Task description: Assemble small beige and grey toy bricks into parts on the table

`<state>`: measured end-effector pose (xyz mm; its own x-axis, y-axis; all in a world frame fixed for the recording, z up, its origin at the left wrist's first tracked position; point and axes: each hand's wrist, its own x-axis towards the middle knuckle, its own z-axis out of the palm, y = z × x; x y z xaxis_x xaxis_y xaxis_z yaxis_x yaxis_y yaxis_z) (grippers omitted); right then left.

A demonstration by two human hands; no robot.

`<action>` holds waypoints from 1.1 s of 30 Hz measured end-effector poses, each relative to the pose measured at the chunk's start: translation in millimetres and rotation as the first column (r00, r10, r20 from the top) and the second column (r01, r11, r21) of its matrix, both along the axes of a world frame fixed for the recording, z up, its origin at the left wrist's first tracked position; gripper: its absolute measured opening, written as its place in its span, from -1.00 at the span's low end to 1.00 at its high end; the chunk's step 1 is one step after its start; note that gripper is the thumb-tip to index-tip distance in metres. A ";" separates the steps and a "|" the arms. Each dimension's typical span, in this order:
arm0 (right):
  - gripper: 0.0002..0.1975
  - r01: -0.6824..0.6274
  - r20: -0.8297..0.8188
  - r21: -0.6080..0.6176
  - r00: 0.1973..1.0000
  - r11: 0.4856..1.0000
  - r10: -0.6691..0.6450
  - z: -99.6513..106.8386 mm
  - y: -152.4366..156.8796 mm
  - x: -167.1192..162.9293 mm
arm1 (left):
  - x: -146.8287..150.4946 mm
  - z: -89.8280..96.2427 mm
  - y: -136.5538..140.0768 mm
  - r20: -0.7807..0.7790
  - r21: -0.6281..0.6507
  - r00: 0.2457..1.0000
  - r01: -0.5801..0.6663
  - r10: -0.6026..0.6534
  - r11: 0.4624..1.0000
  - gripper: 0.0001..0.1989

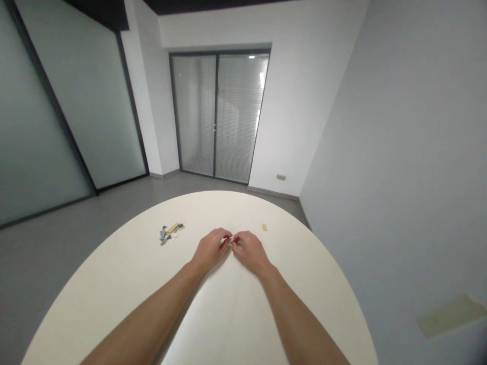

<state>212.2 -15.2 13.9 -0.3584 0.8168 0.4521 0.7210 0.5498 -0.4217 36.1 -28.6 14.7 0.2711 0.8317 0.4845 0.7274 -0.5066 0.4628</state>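
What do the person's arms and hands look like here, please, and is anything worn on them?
Both forearms are bare up to the frame edge, with no sleeves visible. The left hand and right hand wear no gloves; no watch, ring or wristband shows.

Tiny white piece [231,241] pinched between the fingertips of both hands, just above the table's middle, mostly hidden. Little heap of grey and tan flat pieces [170,233] lies nearby, left.

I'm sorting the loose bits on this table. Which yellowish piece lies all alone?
The small tan piece, just beyond the right hand. The other yellowish one lies in the grey pile, left of the left hand.
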 end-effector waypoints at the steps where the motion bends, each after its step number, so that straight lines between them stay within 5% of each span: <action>1: -0.95 0.000 -0.008 0.001 1.000 1.000 0.000 0.1 -0.1 0.0 | 0.0 -0.4 0.1 0.002 0.000 1.000 -0.004 0.004 1.000 -0.83; 11: -0.95 -0.006 -0.107 0.025 0.994 1.000 0.008 -0.3 0.9 1.4 | -0.1 -0.8 -0.3 -0.017 -0.063 0.998 -0.065 0.064 0.996 -0.79; 33: -0.91 0.020 0.024 0.019 1.000 1.000 -0.020 -1.4 0.4 0.0 | 0.6 0.6 -0.3 -0.023 0.001 1.000 0.000 0.000 1.000 -0.81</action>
